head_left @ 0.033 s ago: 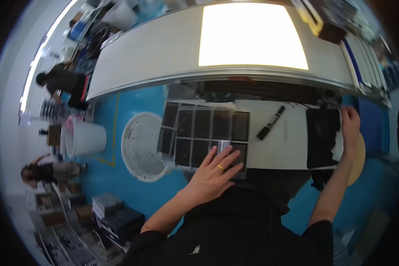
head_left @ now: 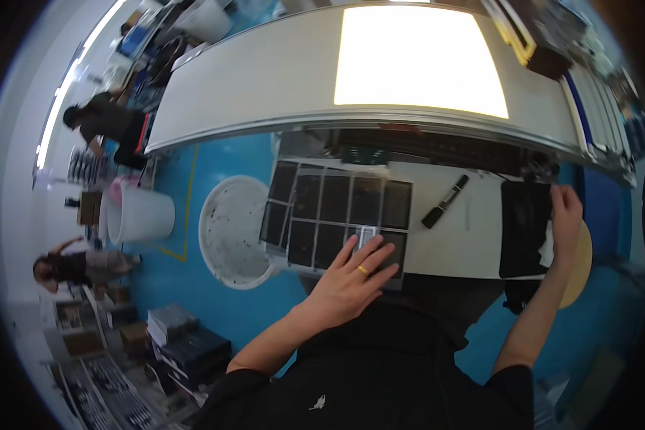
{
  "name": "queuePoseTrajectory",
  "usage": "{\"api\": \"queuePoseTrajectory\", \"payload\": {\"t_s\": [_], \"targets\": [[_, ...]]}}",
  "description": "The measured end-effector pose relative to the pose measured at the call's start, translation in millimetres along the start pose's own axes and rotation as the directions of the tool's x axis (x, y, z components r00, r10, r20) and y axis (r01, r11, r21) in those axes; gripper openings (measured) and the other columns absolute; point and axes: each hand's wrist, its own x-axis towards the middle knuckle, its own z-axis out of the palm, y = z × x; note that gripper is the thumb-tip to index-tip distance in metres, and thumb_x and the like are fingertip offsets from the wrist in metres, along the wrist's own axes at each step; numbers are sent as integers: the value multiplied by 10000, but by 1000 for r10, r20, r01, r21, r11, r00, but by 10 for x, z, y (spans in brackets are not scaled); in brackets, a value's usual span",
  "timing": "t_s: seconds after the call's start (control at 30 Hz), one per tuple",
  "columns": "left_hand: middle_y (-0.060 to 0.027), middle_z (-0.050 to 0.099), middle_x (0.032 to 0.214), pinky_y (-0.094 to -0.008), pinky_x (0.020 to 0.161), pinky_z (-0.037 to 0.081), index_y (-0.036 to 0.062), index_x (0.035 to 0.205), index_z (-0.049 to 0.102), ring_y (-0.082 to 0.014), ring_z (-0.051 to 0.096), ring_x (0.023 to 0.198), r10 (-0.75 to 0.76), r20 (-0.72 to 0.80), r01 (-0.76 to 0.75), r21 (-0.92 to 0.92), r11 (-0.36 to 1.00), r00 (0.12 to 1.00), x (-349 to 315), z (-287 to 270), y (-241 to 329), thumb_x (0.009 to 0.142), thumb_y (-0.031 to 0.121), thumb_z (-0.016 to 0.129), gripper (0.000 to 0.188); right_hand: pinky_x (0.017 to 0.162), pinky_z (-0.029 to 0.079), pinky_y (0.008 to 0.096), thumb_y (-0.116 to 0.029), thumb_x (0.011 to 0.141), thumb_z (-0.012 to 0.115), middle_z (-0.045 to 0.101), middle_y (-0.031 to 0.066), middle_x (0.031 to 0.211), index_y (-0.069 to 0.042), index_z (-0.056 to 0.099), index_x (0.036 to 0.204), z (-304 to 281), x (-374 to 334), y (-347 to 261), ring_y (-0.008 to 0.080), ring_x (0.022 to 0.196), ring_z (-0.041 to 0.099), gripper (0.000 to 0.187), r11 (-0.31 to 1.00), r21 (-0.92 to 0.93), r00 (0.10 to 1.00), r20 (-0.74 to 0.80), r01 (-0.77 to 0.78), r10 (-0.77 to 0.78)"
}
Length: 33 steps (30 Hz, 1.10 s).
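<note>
Resting on a stack of clear-bordered sheets with dark rectangular panels (head_left: 330, 208), the left hand (head_left: 345, 288) has its fingers spread apart, a gold ring (head_left: 363, 270) on one of them. Its fingertips lie beside a shiny, clear patch on the stack's lower right part. The stack sits on the left part of a white work surface (head_left: 466, 251), its sheets slightly out of line with one another. The right hand (head_left: 566, 218) is at the right edge of a black sheet (head_left: 524, 228), fingers drawn together; whether they pinch that edge, I cannot tell. Between stack and black sheet lies a black marker (head_left: 445, 202), set slantwise. Left of the stack, a round white tub (head_left: 226, 269) with dark specks inside stands on the blue floor (head_left: 265, 304). Beyond the work surface runs a long pale bench (head_left: 265, 86) bearing a bright, glowing rectangle (head_left: 419, 61).
</note>
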Motion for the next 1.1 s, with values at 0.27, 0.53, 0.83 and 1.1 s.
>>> {"api": "queuePoseTrajectory", "payload": {"t_s": [0.27, 0.53, 0.83, 1.1], "targets": [[-124, 625, 1466, -592, 1249, 393, 104, 1193, 722, -368, 547, 1463, -51, -206, 20, -146, 989, 977, -23, 128, -47, 835, 124, 866, 386, 583, 427, 248, -184, 1045, 711, 641, -40, 783, -60, 690, 1054, 1263, -1516, -1333, 49, 661, 559, 127, 955, 220, 588, 807, -197, -64], [-104, 662, 1332, -601, 1205, 436, 97, 960, 707, -375, 601, 1372, -61, -337, 21, -121, 992, 939, -22, 125, -71, 820, 87, 859, 207, 617, 465, 251, -123, 1050, 695, 674, 5, 817, -35, 651, 1076, 1609, -1722, -1506, 73, 689, 597, 102, 833, 237, 426, 905, -500, -2], [-80, 640, 1174, -568, 1151, 443, 108, 965, 714, -325, 631, 1193, -84, -278, 37, -172, 984, 957, 6, 89, -50, 770, 139, 904, 274, 534, 393, 221, -162, 1096, 653, 644, -7, 712, -43, 685, 1003, 1674, -1633, -1526, 36, 588, 541, 154, 816, 252, 432, 902, -520, -3], [-51, 623, 1118, -467, 1027, 419, 112, 985, 723, -309, 606, 1135, -126, -231, 64, -260, 963, 965, 81, 17, -45, 771, 125, 913, 286, 601, 454, 224, -113, 1075, 698, 688, -14, 851, -19, 688, 1036, 1643, -1620, -1517, 39, 723, 618, 102, 797, 316, 438, 896, -516, -72]]}}
